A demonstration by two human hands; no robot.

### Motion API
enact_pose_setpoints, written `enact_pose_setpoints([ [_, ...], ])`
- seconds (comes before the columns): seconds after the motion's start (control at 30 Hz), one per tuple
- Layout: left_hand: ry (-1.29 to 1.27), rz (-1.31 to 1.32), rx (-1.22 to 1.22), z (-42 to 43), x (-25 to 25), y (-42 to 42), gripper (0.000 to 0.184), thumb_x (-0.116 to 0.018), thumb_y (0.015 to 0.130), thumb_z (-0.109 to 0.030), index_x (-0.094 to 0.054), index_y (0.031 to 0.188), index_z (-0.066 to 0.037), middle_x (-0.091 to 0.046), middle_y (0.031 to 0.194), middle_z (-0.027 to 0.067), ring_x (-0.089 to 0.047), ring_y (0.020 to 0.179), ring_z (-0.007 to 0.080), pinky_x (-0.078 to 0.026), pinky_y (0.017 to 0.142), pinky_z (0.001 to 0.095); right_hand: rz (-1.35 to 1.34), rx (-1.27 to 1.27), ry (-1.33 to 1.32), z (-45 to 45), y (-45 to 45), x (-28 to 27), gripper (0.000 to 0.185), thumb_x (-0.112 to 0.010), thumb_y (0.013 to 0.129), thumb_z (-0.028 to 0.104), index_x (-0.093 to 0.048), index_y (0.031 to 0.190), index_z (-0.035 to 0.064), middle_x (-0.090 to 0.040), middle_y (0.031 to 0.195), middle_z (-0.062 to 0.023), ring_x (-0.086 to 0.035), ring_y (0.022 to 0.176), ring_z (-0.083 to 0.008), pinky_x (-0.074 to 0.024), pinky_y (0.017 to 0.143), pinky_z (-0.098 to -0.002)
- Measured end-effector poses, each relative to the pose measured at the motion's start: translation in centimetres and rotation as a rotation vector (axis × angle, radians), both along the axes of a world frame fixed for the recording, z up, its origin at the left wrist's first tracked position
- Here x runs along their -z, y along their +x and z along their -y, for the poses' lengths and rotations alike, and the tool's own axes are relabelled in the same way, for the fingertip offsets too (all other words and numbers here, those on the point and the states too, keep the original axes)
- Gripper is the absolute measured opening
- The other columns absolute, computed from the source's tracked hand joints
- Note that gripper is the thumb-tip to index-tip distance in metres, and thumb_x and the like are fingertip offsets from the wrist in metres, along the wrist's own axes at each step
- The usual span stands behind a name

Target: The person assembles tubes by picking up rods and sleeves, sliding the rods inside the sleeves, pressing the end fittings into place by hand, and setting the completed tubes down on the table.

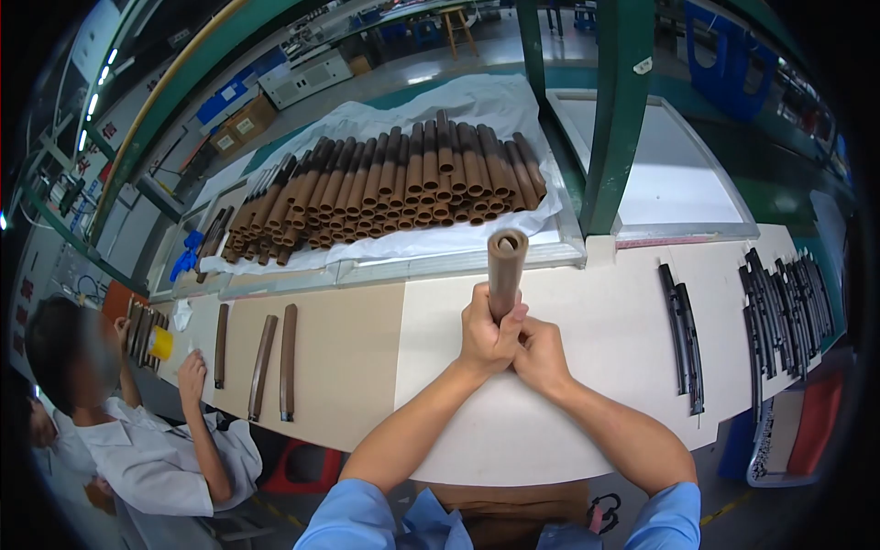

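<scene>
A brown tube point(505, 280) points up and away from me over the pale tabletop, its open end toward the camera and a lighter piece visible inside. My left hand point(489, 336) is closed around its lower part, thumb along the side. Pressed against the left hand, my right hand point(543, 356) is closed at the tube's lower end; its fingertips are partly hidden. Beyond the hands lies a large stack of brown tubes point(403, 179) with dark far ends, on white sheeting point(490, 96).
Three brown tubes point(288, 362) lie on the table's left part. Black rods point(680, 339) lie at right, with several more point(779, 312) near the edge. A co-worker point(165, 449) sits at left beside a yellow roll point(160, 343). A green post point(619, 119) rises behind the table.
</scene>
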State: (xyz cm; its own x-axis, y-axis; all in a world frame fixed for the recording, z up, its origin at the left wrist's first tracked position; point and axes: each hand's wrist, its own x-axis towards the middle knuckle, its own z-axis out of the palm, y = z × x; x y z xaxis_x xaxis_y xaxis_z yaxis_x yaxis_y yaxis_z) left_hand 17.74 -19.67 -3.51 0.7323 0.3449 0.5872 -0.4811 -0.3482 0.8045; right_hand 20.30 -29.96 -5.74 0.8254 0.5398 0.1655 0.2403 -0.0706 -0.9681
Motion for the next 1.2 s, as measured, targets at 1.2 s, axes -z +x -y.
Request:
enact_pose_setpoints([
  [1.2,-1.377,-0.355,0.659,-0.7,-3.2,-0.6,0.042,-0.03,0.097,-0.047,-0.044,0.09,-0.009,-0.046,0.086,0.0028,-0.049,0.081,0.0164,-0.049,0.066,0.0344,0.742,0.24,0.381,1.7,0.4,-4.0,0.033,-0.081,0.062,0.017,-0.06,0.085,0.0059,-0.064,0.086,-0.0083,-0.065,0.073,-0.0193,-0.0527,0.058,-0.0258],
])
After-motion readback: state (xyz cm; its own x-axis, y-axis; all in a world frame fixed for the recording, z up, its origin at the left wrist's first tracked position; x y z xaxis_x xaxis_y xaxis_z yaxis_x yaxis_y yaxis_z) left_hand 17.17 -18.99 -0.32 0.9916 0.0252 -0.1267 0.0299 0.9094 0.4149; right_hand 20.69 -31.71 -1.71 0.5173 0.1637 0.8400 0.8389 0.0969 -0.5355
